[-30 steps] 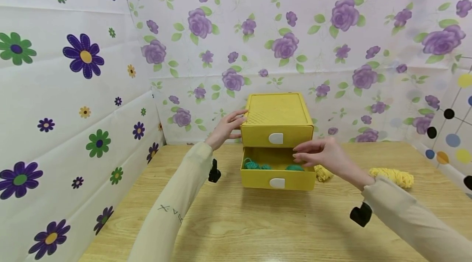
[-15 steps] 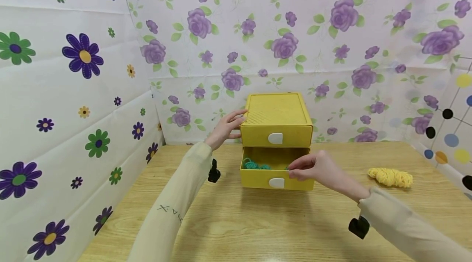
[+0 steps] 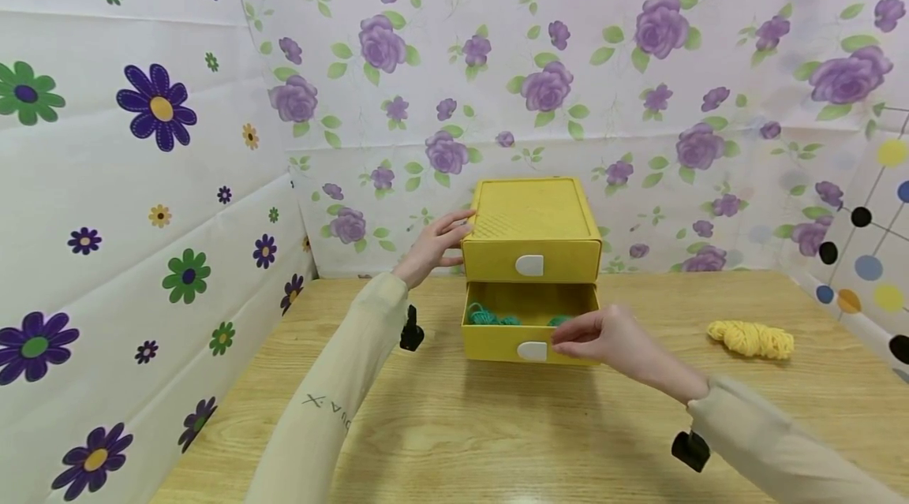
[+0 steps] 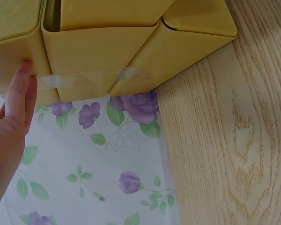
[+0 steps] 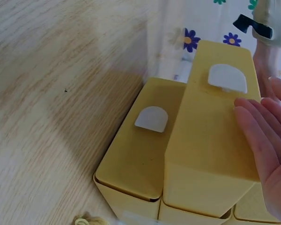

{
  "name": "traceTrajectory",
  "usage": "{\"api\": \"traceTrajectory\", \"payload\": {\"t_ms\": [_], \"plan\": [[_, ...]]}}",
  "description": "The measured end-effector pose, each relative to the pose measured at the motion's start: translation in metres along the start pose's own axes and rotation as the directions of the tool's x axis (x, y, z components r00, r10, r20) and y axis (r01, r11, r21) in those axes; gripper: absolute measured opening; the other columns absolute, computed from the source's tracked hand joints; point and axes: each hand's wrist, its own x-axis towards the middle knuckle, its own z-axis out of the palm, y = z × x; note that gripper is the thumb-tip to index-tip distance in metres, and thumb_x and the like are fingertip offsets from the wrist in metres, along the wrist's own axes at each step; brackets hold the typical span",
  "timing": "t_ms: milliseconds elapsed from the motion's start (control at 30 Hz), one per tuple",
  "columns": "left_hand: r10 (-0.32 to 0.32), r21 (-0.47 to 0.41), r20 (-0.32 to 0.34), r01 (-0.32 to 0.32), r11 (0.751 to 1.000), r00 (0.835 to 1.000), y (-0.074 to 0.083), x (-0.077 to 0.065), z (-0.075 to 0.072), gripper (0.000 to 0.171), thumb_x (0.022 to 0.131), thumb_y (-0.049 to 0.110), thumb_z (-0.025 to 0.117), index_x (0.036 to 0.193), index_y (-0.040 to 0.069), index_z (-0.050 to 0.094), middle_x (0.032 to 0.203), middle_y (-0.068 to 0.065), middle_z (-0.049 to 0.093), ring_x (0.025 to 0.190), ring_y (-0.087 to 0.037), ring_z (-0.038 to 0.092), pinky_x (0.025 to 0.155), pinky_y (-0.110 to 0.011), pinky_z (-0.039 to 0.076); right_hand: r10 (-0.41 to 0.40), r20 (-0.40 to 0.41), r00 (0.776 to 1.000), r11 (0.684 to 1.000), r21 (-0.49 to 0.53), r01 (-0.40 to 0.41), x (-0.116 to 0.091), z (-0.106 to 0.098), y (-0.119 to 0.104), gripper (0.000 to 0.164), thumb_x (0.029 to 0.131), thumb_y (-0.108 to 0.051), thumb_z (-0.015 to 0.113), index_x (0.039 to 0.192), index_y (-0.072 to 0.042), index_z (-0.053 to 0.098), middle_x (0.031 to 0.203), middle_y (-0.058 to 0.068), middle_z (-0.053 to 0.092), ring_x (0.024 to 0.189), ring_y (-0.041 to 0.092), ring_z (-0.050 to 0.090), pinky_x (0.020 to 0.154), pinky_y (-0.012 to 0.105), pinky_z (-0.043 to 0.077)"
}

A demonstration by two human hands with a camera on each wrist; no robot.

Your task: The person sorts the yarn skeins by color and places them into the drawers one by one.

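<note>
A yellow drawer cabinet (image 3: 533, 208) stands on the wooden table. Its upper drawer (image 3: 490, 261) is closed; the drawer beneath (image 3: 490, 342) is pulled out, with teal yarn (image 3: 484, 315) at its left and more teal yarn (image 3: 559, 321) near the right hand. My left hand (image 3: 428, 248) rests on the cabinet's upper left side, its extended fingers (image 4: 19, 91) against the side wall in the left wrist view. My right hand (image 3: 621, 338) is at the right part of the pulled-out drawer's front, its straight fingers (image 5: 260, 129) beside the white handle (image 5: 227, 78), holding nothing.
A yellow yarn skein (image 3: 751, 339) lies on the table to the right. In the right wrist view a lower closed drawer (image 5: 131, 154) shows, with a bit of yellow yarn (image 5: 90, 220) near it. Flowered sheets (image 3: 398, 117) hang behind and to the left.
My right hand has come down from above the pulled-out drawer to its front face, and now hides the yellow yarn beside the cabinet. My left hand has stayed in place.
</note>
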Motion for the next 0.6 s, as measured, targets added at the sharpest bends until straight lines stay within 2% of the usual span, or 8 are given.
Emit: {"api": "traceTrajectory", "payload": {"t_ms": [267,367,500,600], "plan": [[0.008,0.005,-0.023,-0.008,1.000,1.000,-0.016,0.010,-0.005,0.048,0.094,0.029,0.051,0.139,0.018,0.038,0.133,-0.009,0.040,0.101,-0.028,0.049,0.081,-0.044,0.044,0.009,-0.001,1.000,1.000,0.026,-0.009,-0.001,0.010,-0.001,0.017,0.080,-0.012,0.070,0.094,-0.001,0.071,0.085,0.004,0.067,0.073,0.017,0.064,0.060,0.026,0.051],[0.014,0.014,-0.035,-0.013,1.000,0.999,-0.021,0.014,-0.006,0.047,0.093,0.032,0.051,0.138,0.021,0.040,0.131,-0.006,0.042,0.102,-0.028,0.049,0.080,-0.043,0.045,0.003,-0.024,1.000,1.000,0.000,-0.003,-0.001,0.014,0.001,0.016,0.080,-0.010,0.070,0.093,-0.001,0.071,0.084,0.003,0.067,0.072,0.014,0.064,0.059,0.025,0.051],[0.010,0.009,-0.030,-0.010,1.000,0.999,-0.020,0.013,-0.006,0.048,0.094,0.032,0.051,0.139,0.020,0.039,0.132,-0.008,0.040,0.104,-0.029,0.048,0.082,-0.044,0.044,-0.023,-0.055,0.998,0.999,-0.047,0.020,0.001,0.017,0.003,0.013,0.079,-0.007,0.070,0.091,-0.002,0.072,0.083,0.002,0.067,0.072,0.011,0.063,0.058,0.025,0.050],[0.000,-0.006,-0.012,0.000,1.000,1.000,-0.012,0.008,-0.004,0.049,0.095,0.028,0.049,0.141,0.016,0.036,0.135,-0.011,0.037,0.105,-0.031,0.046,0.085,-0.048,0.041,-0.050,-0.075,0.996,0.996,-0.081,0.044,0.002,0.019,0.004,0.012,0.078,-0.003,0.070,0.090,-0.003,0.072,0.083,0.002,0.067,0.072,0.010,0.063,0.058,0.024,0.050]]}}
